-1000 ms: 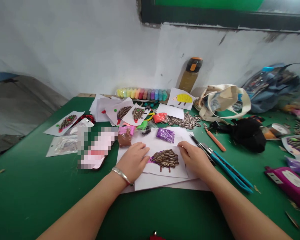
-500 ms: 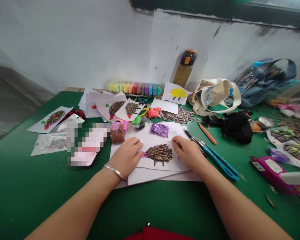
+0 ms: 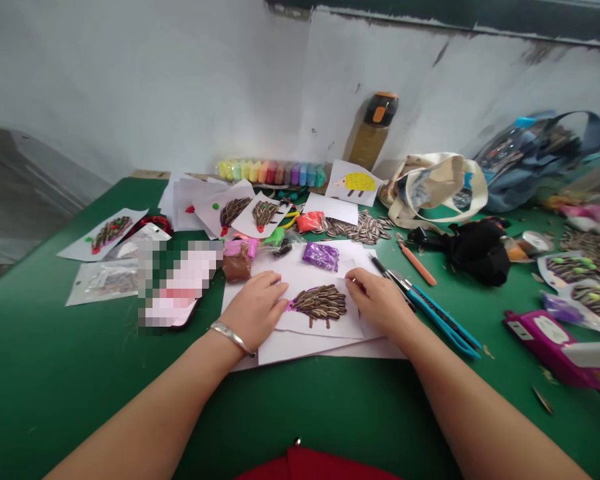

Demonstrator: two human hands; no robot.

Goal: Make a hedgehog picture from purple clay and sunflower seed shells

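Observation:
A white paper with a hedgehog picture (image 3: 320, 304) lies before me on larger white sheets (image 3: 300, 352). Its body is covered in striped sunflower seeds, with a pink face and brown legs. My left hand (image 3: 258, 305) rests flat on the paper's left side, fingers stretched out and the thumb near the pink face. At the right edge, my right hand (image 3: 375, 299) has its fingers curled, with thumb and index finger pinching the paper's edge. Just beyond the picture is a packet of purple clay (image 3: 321, 256). A brown clay packet (image 3: 237, 261) sits beside my left hand.
Loose sunflower seeds (image 3: 360, 229) are heaped behind the sheets. Blue tweezers (image 3: 445, 320) and an orange-handled tool (image 3: 417, 263) lie to the right, near a magenta device (image 3: 555, 347). A partly blurred phone (image 3: 183, 287) lies left. A bottle (image 3: 375, 133) stands by the wall.
The camera view has shifted slightly. Both hands keep nearly the same place on the hedgehog picture, and nothing else has visibly moved.

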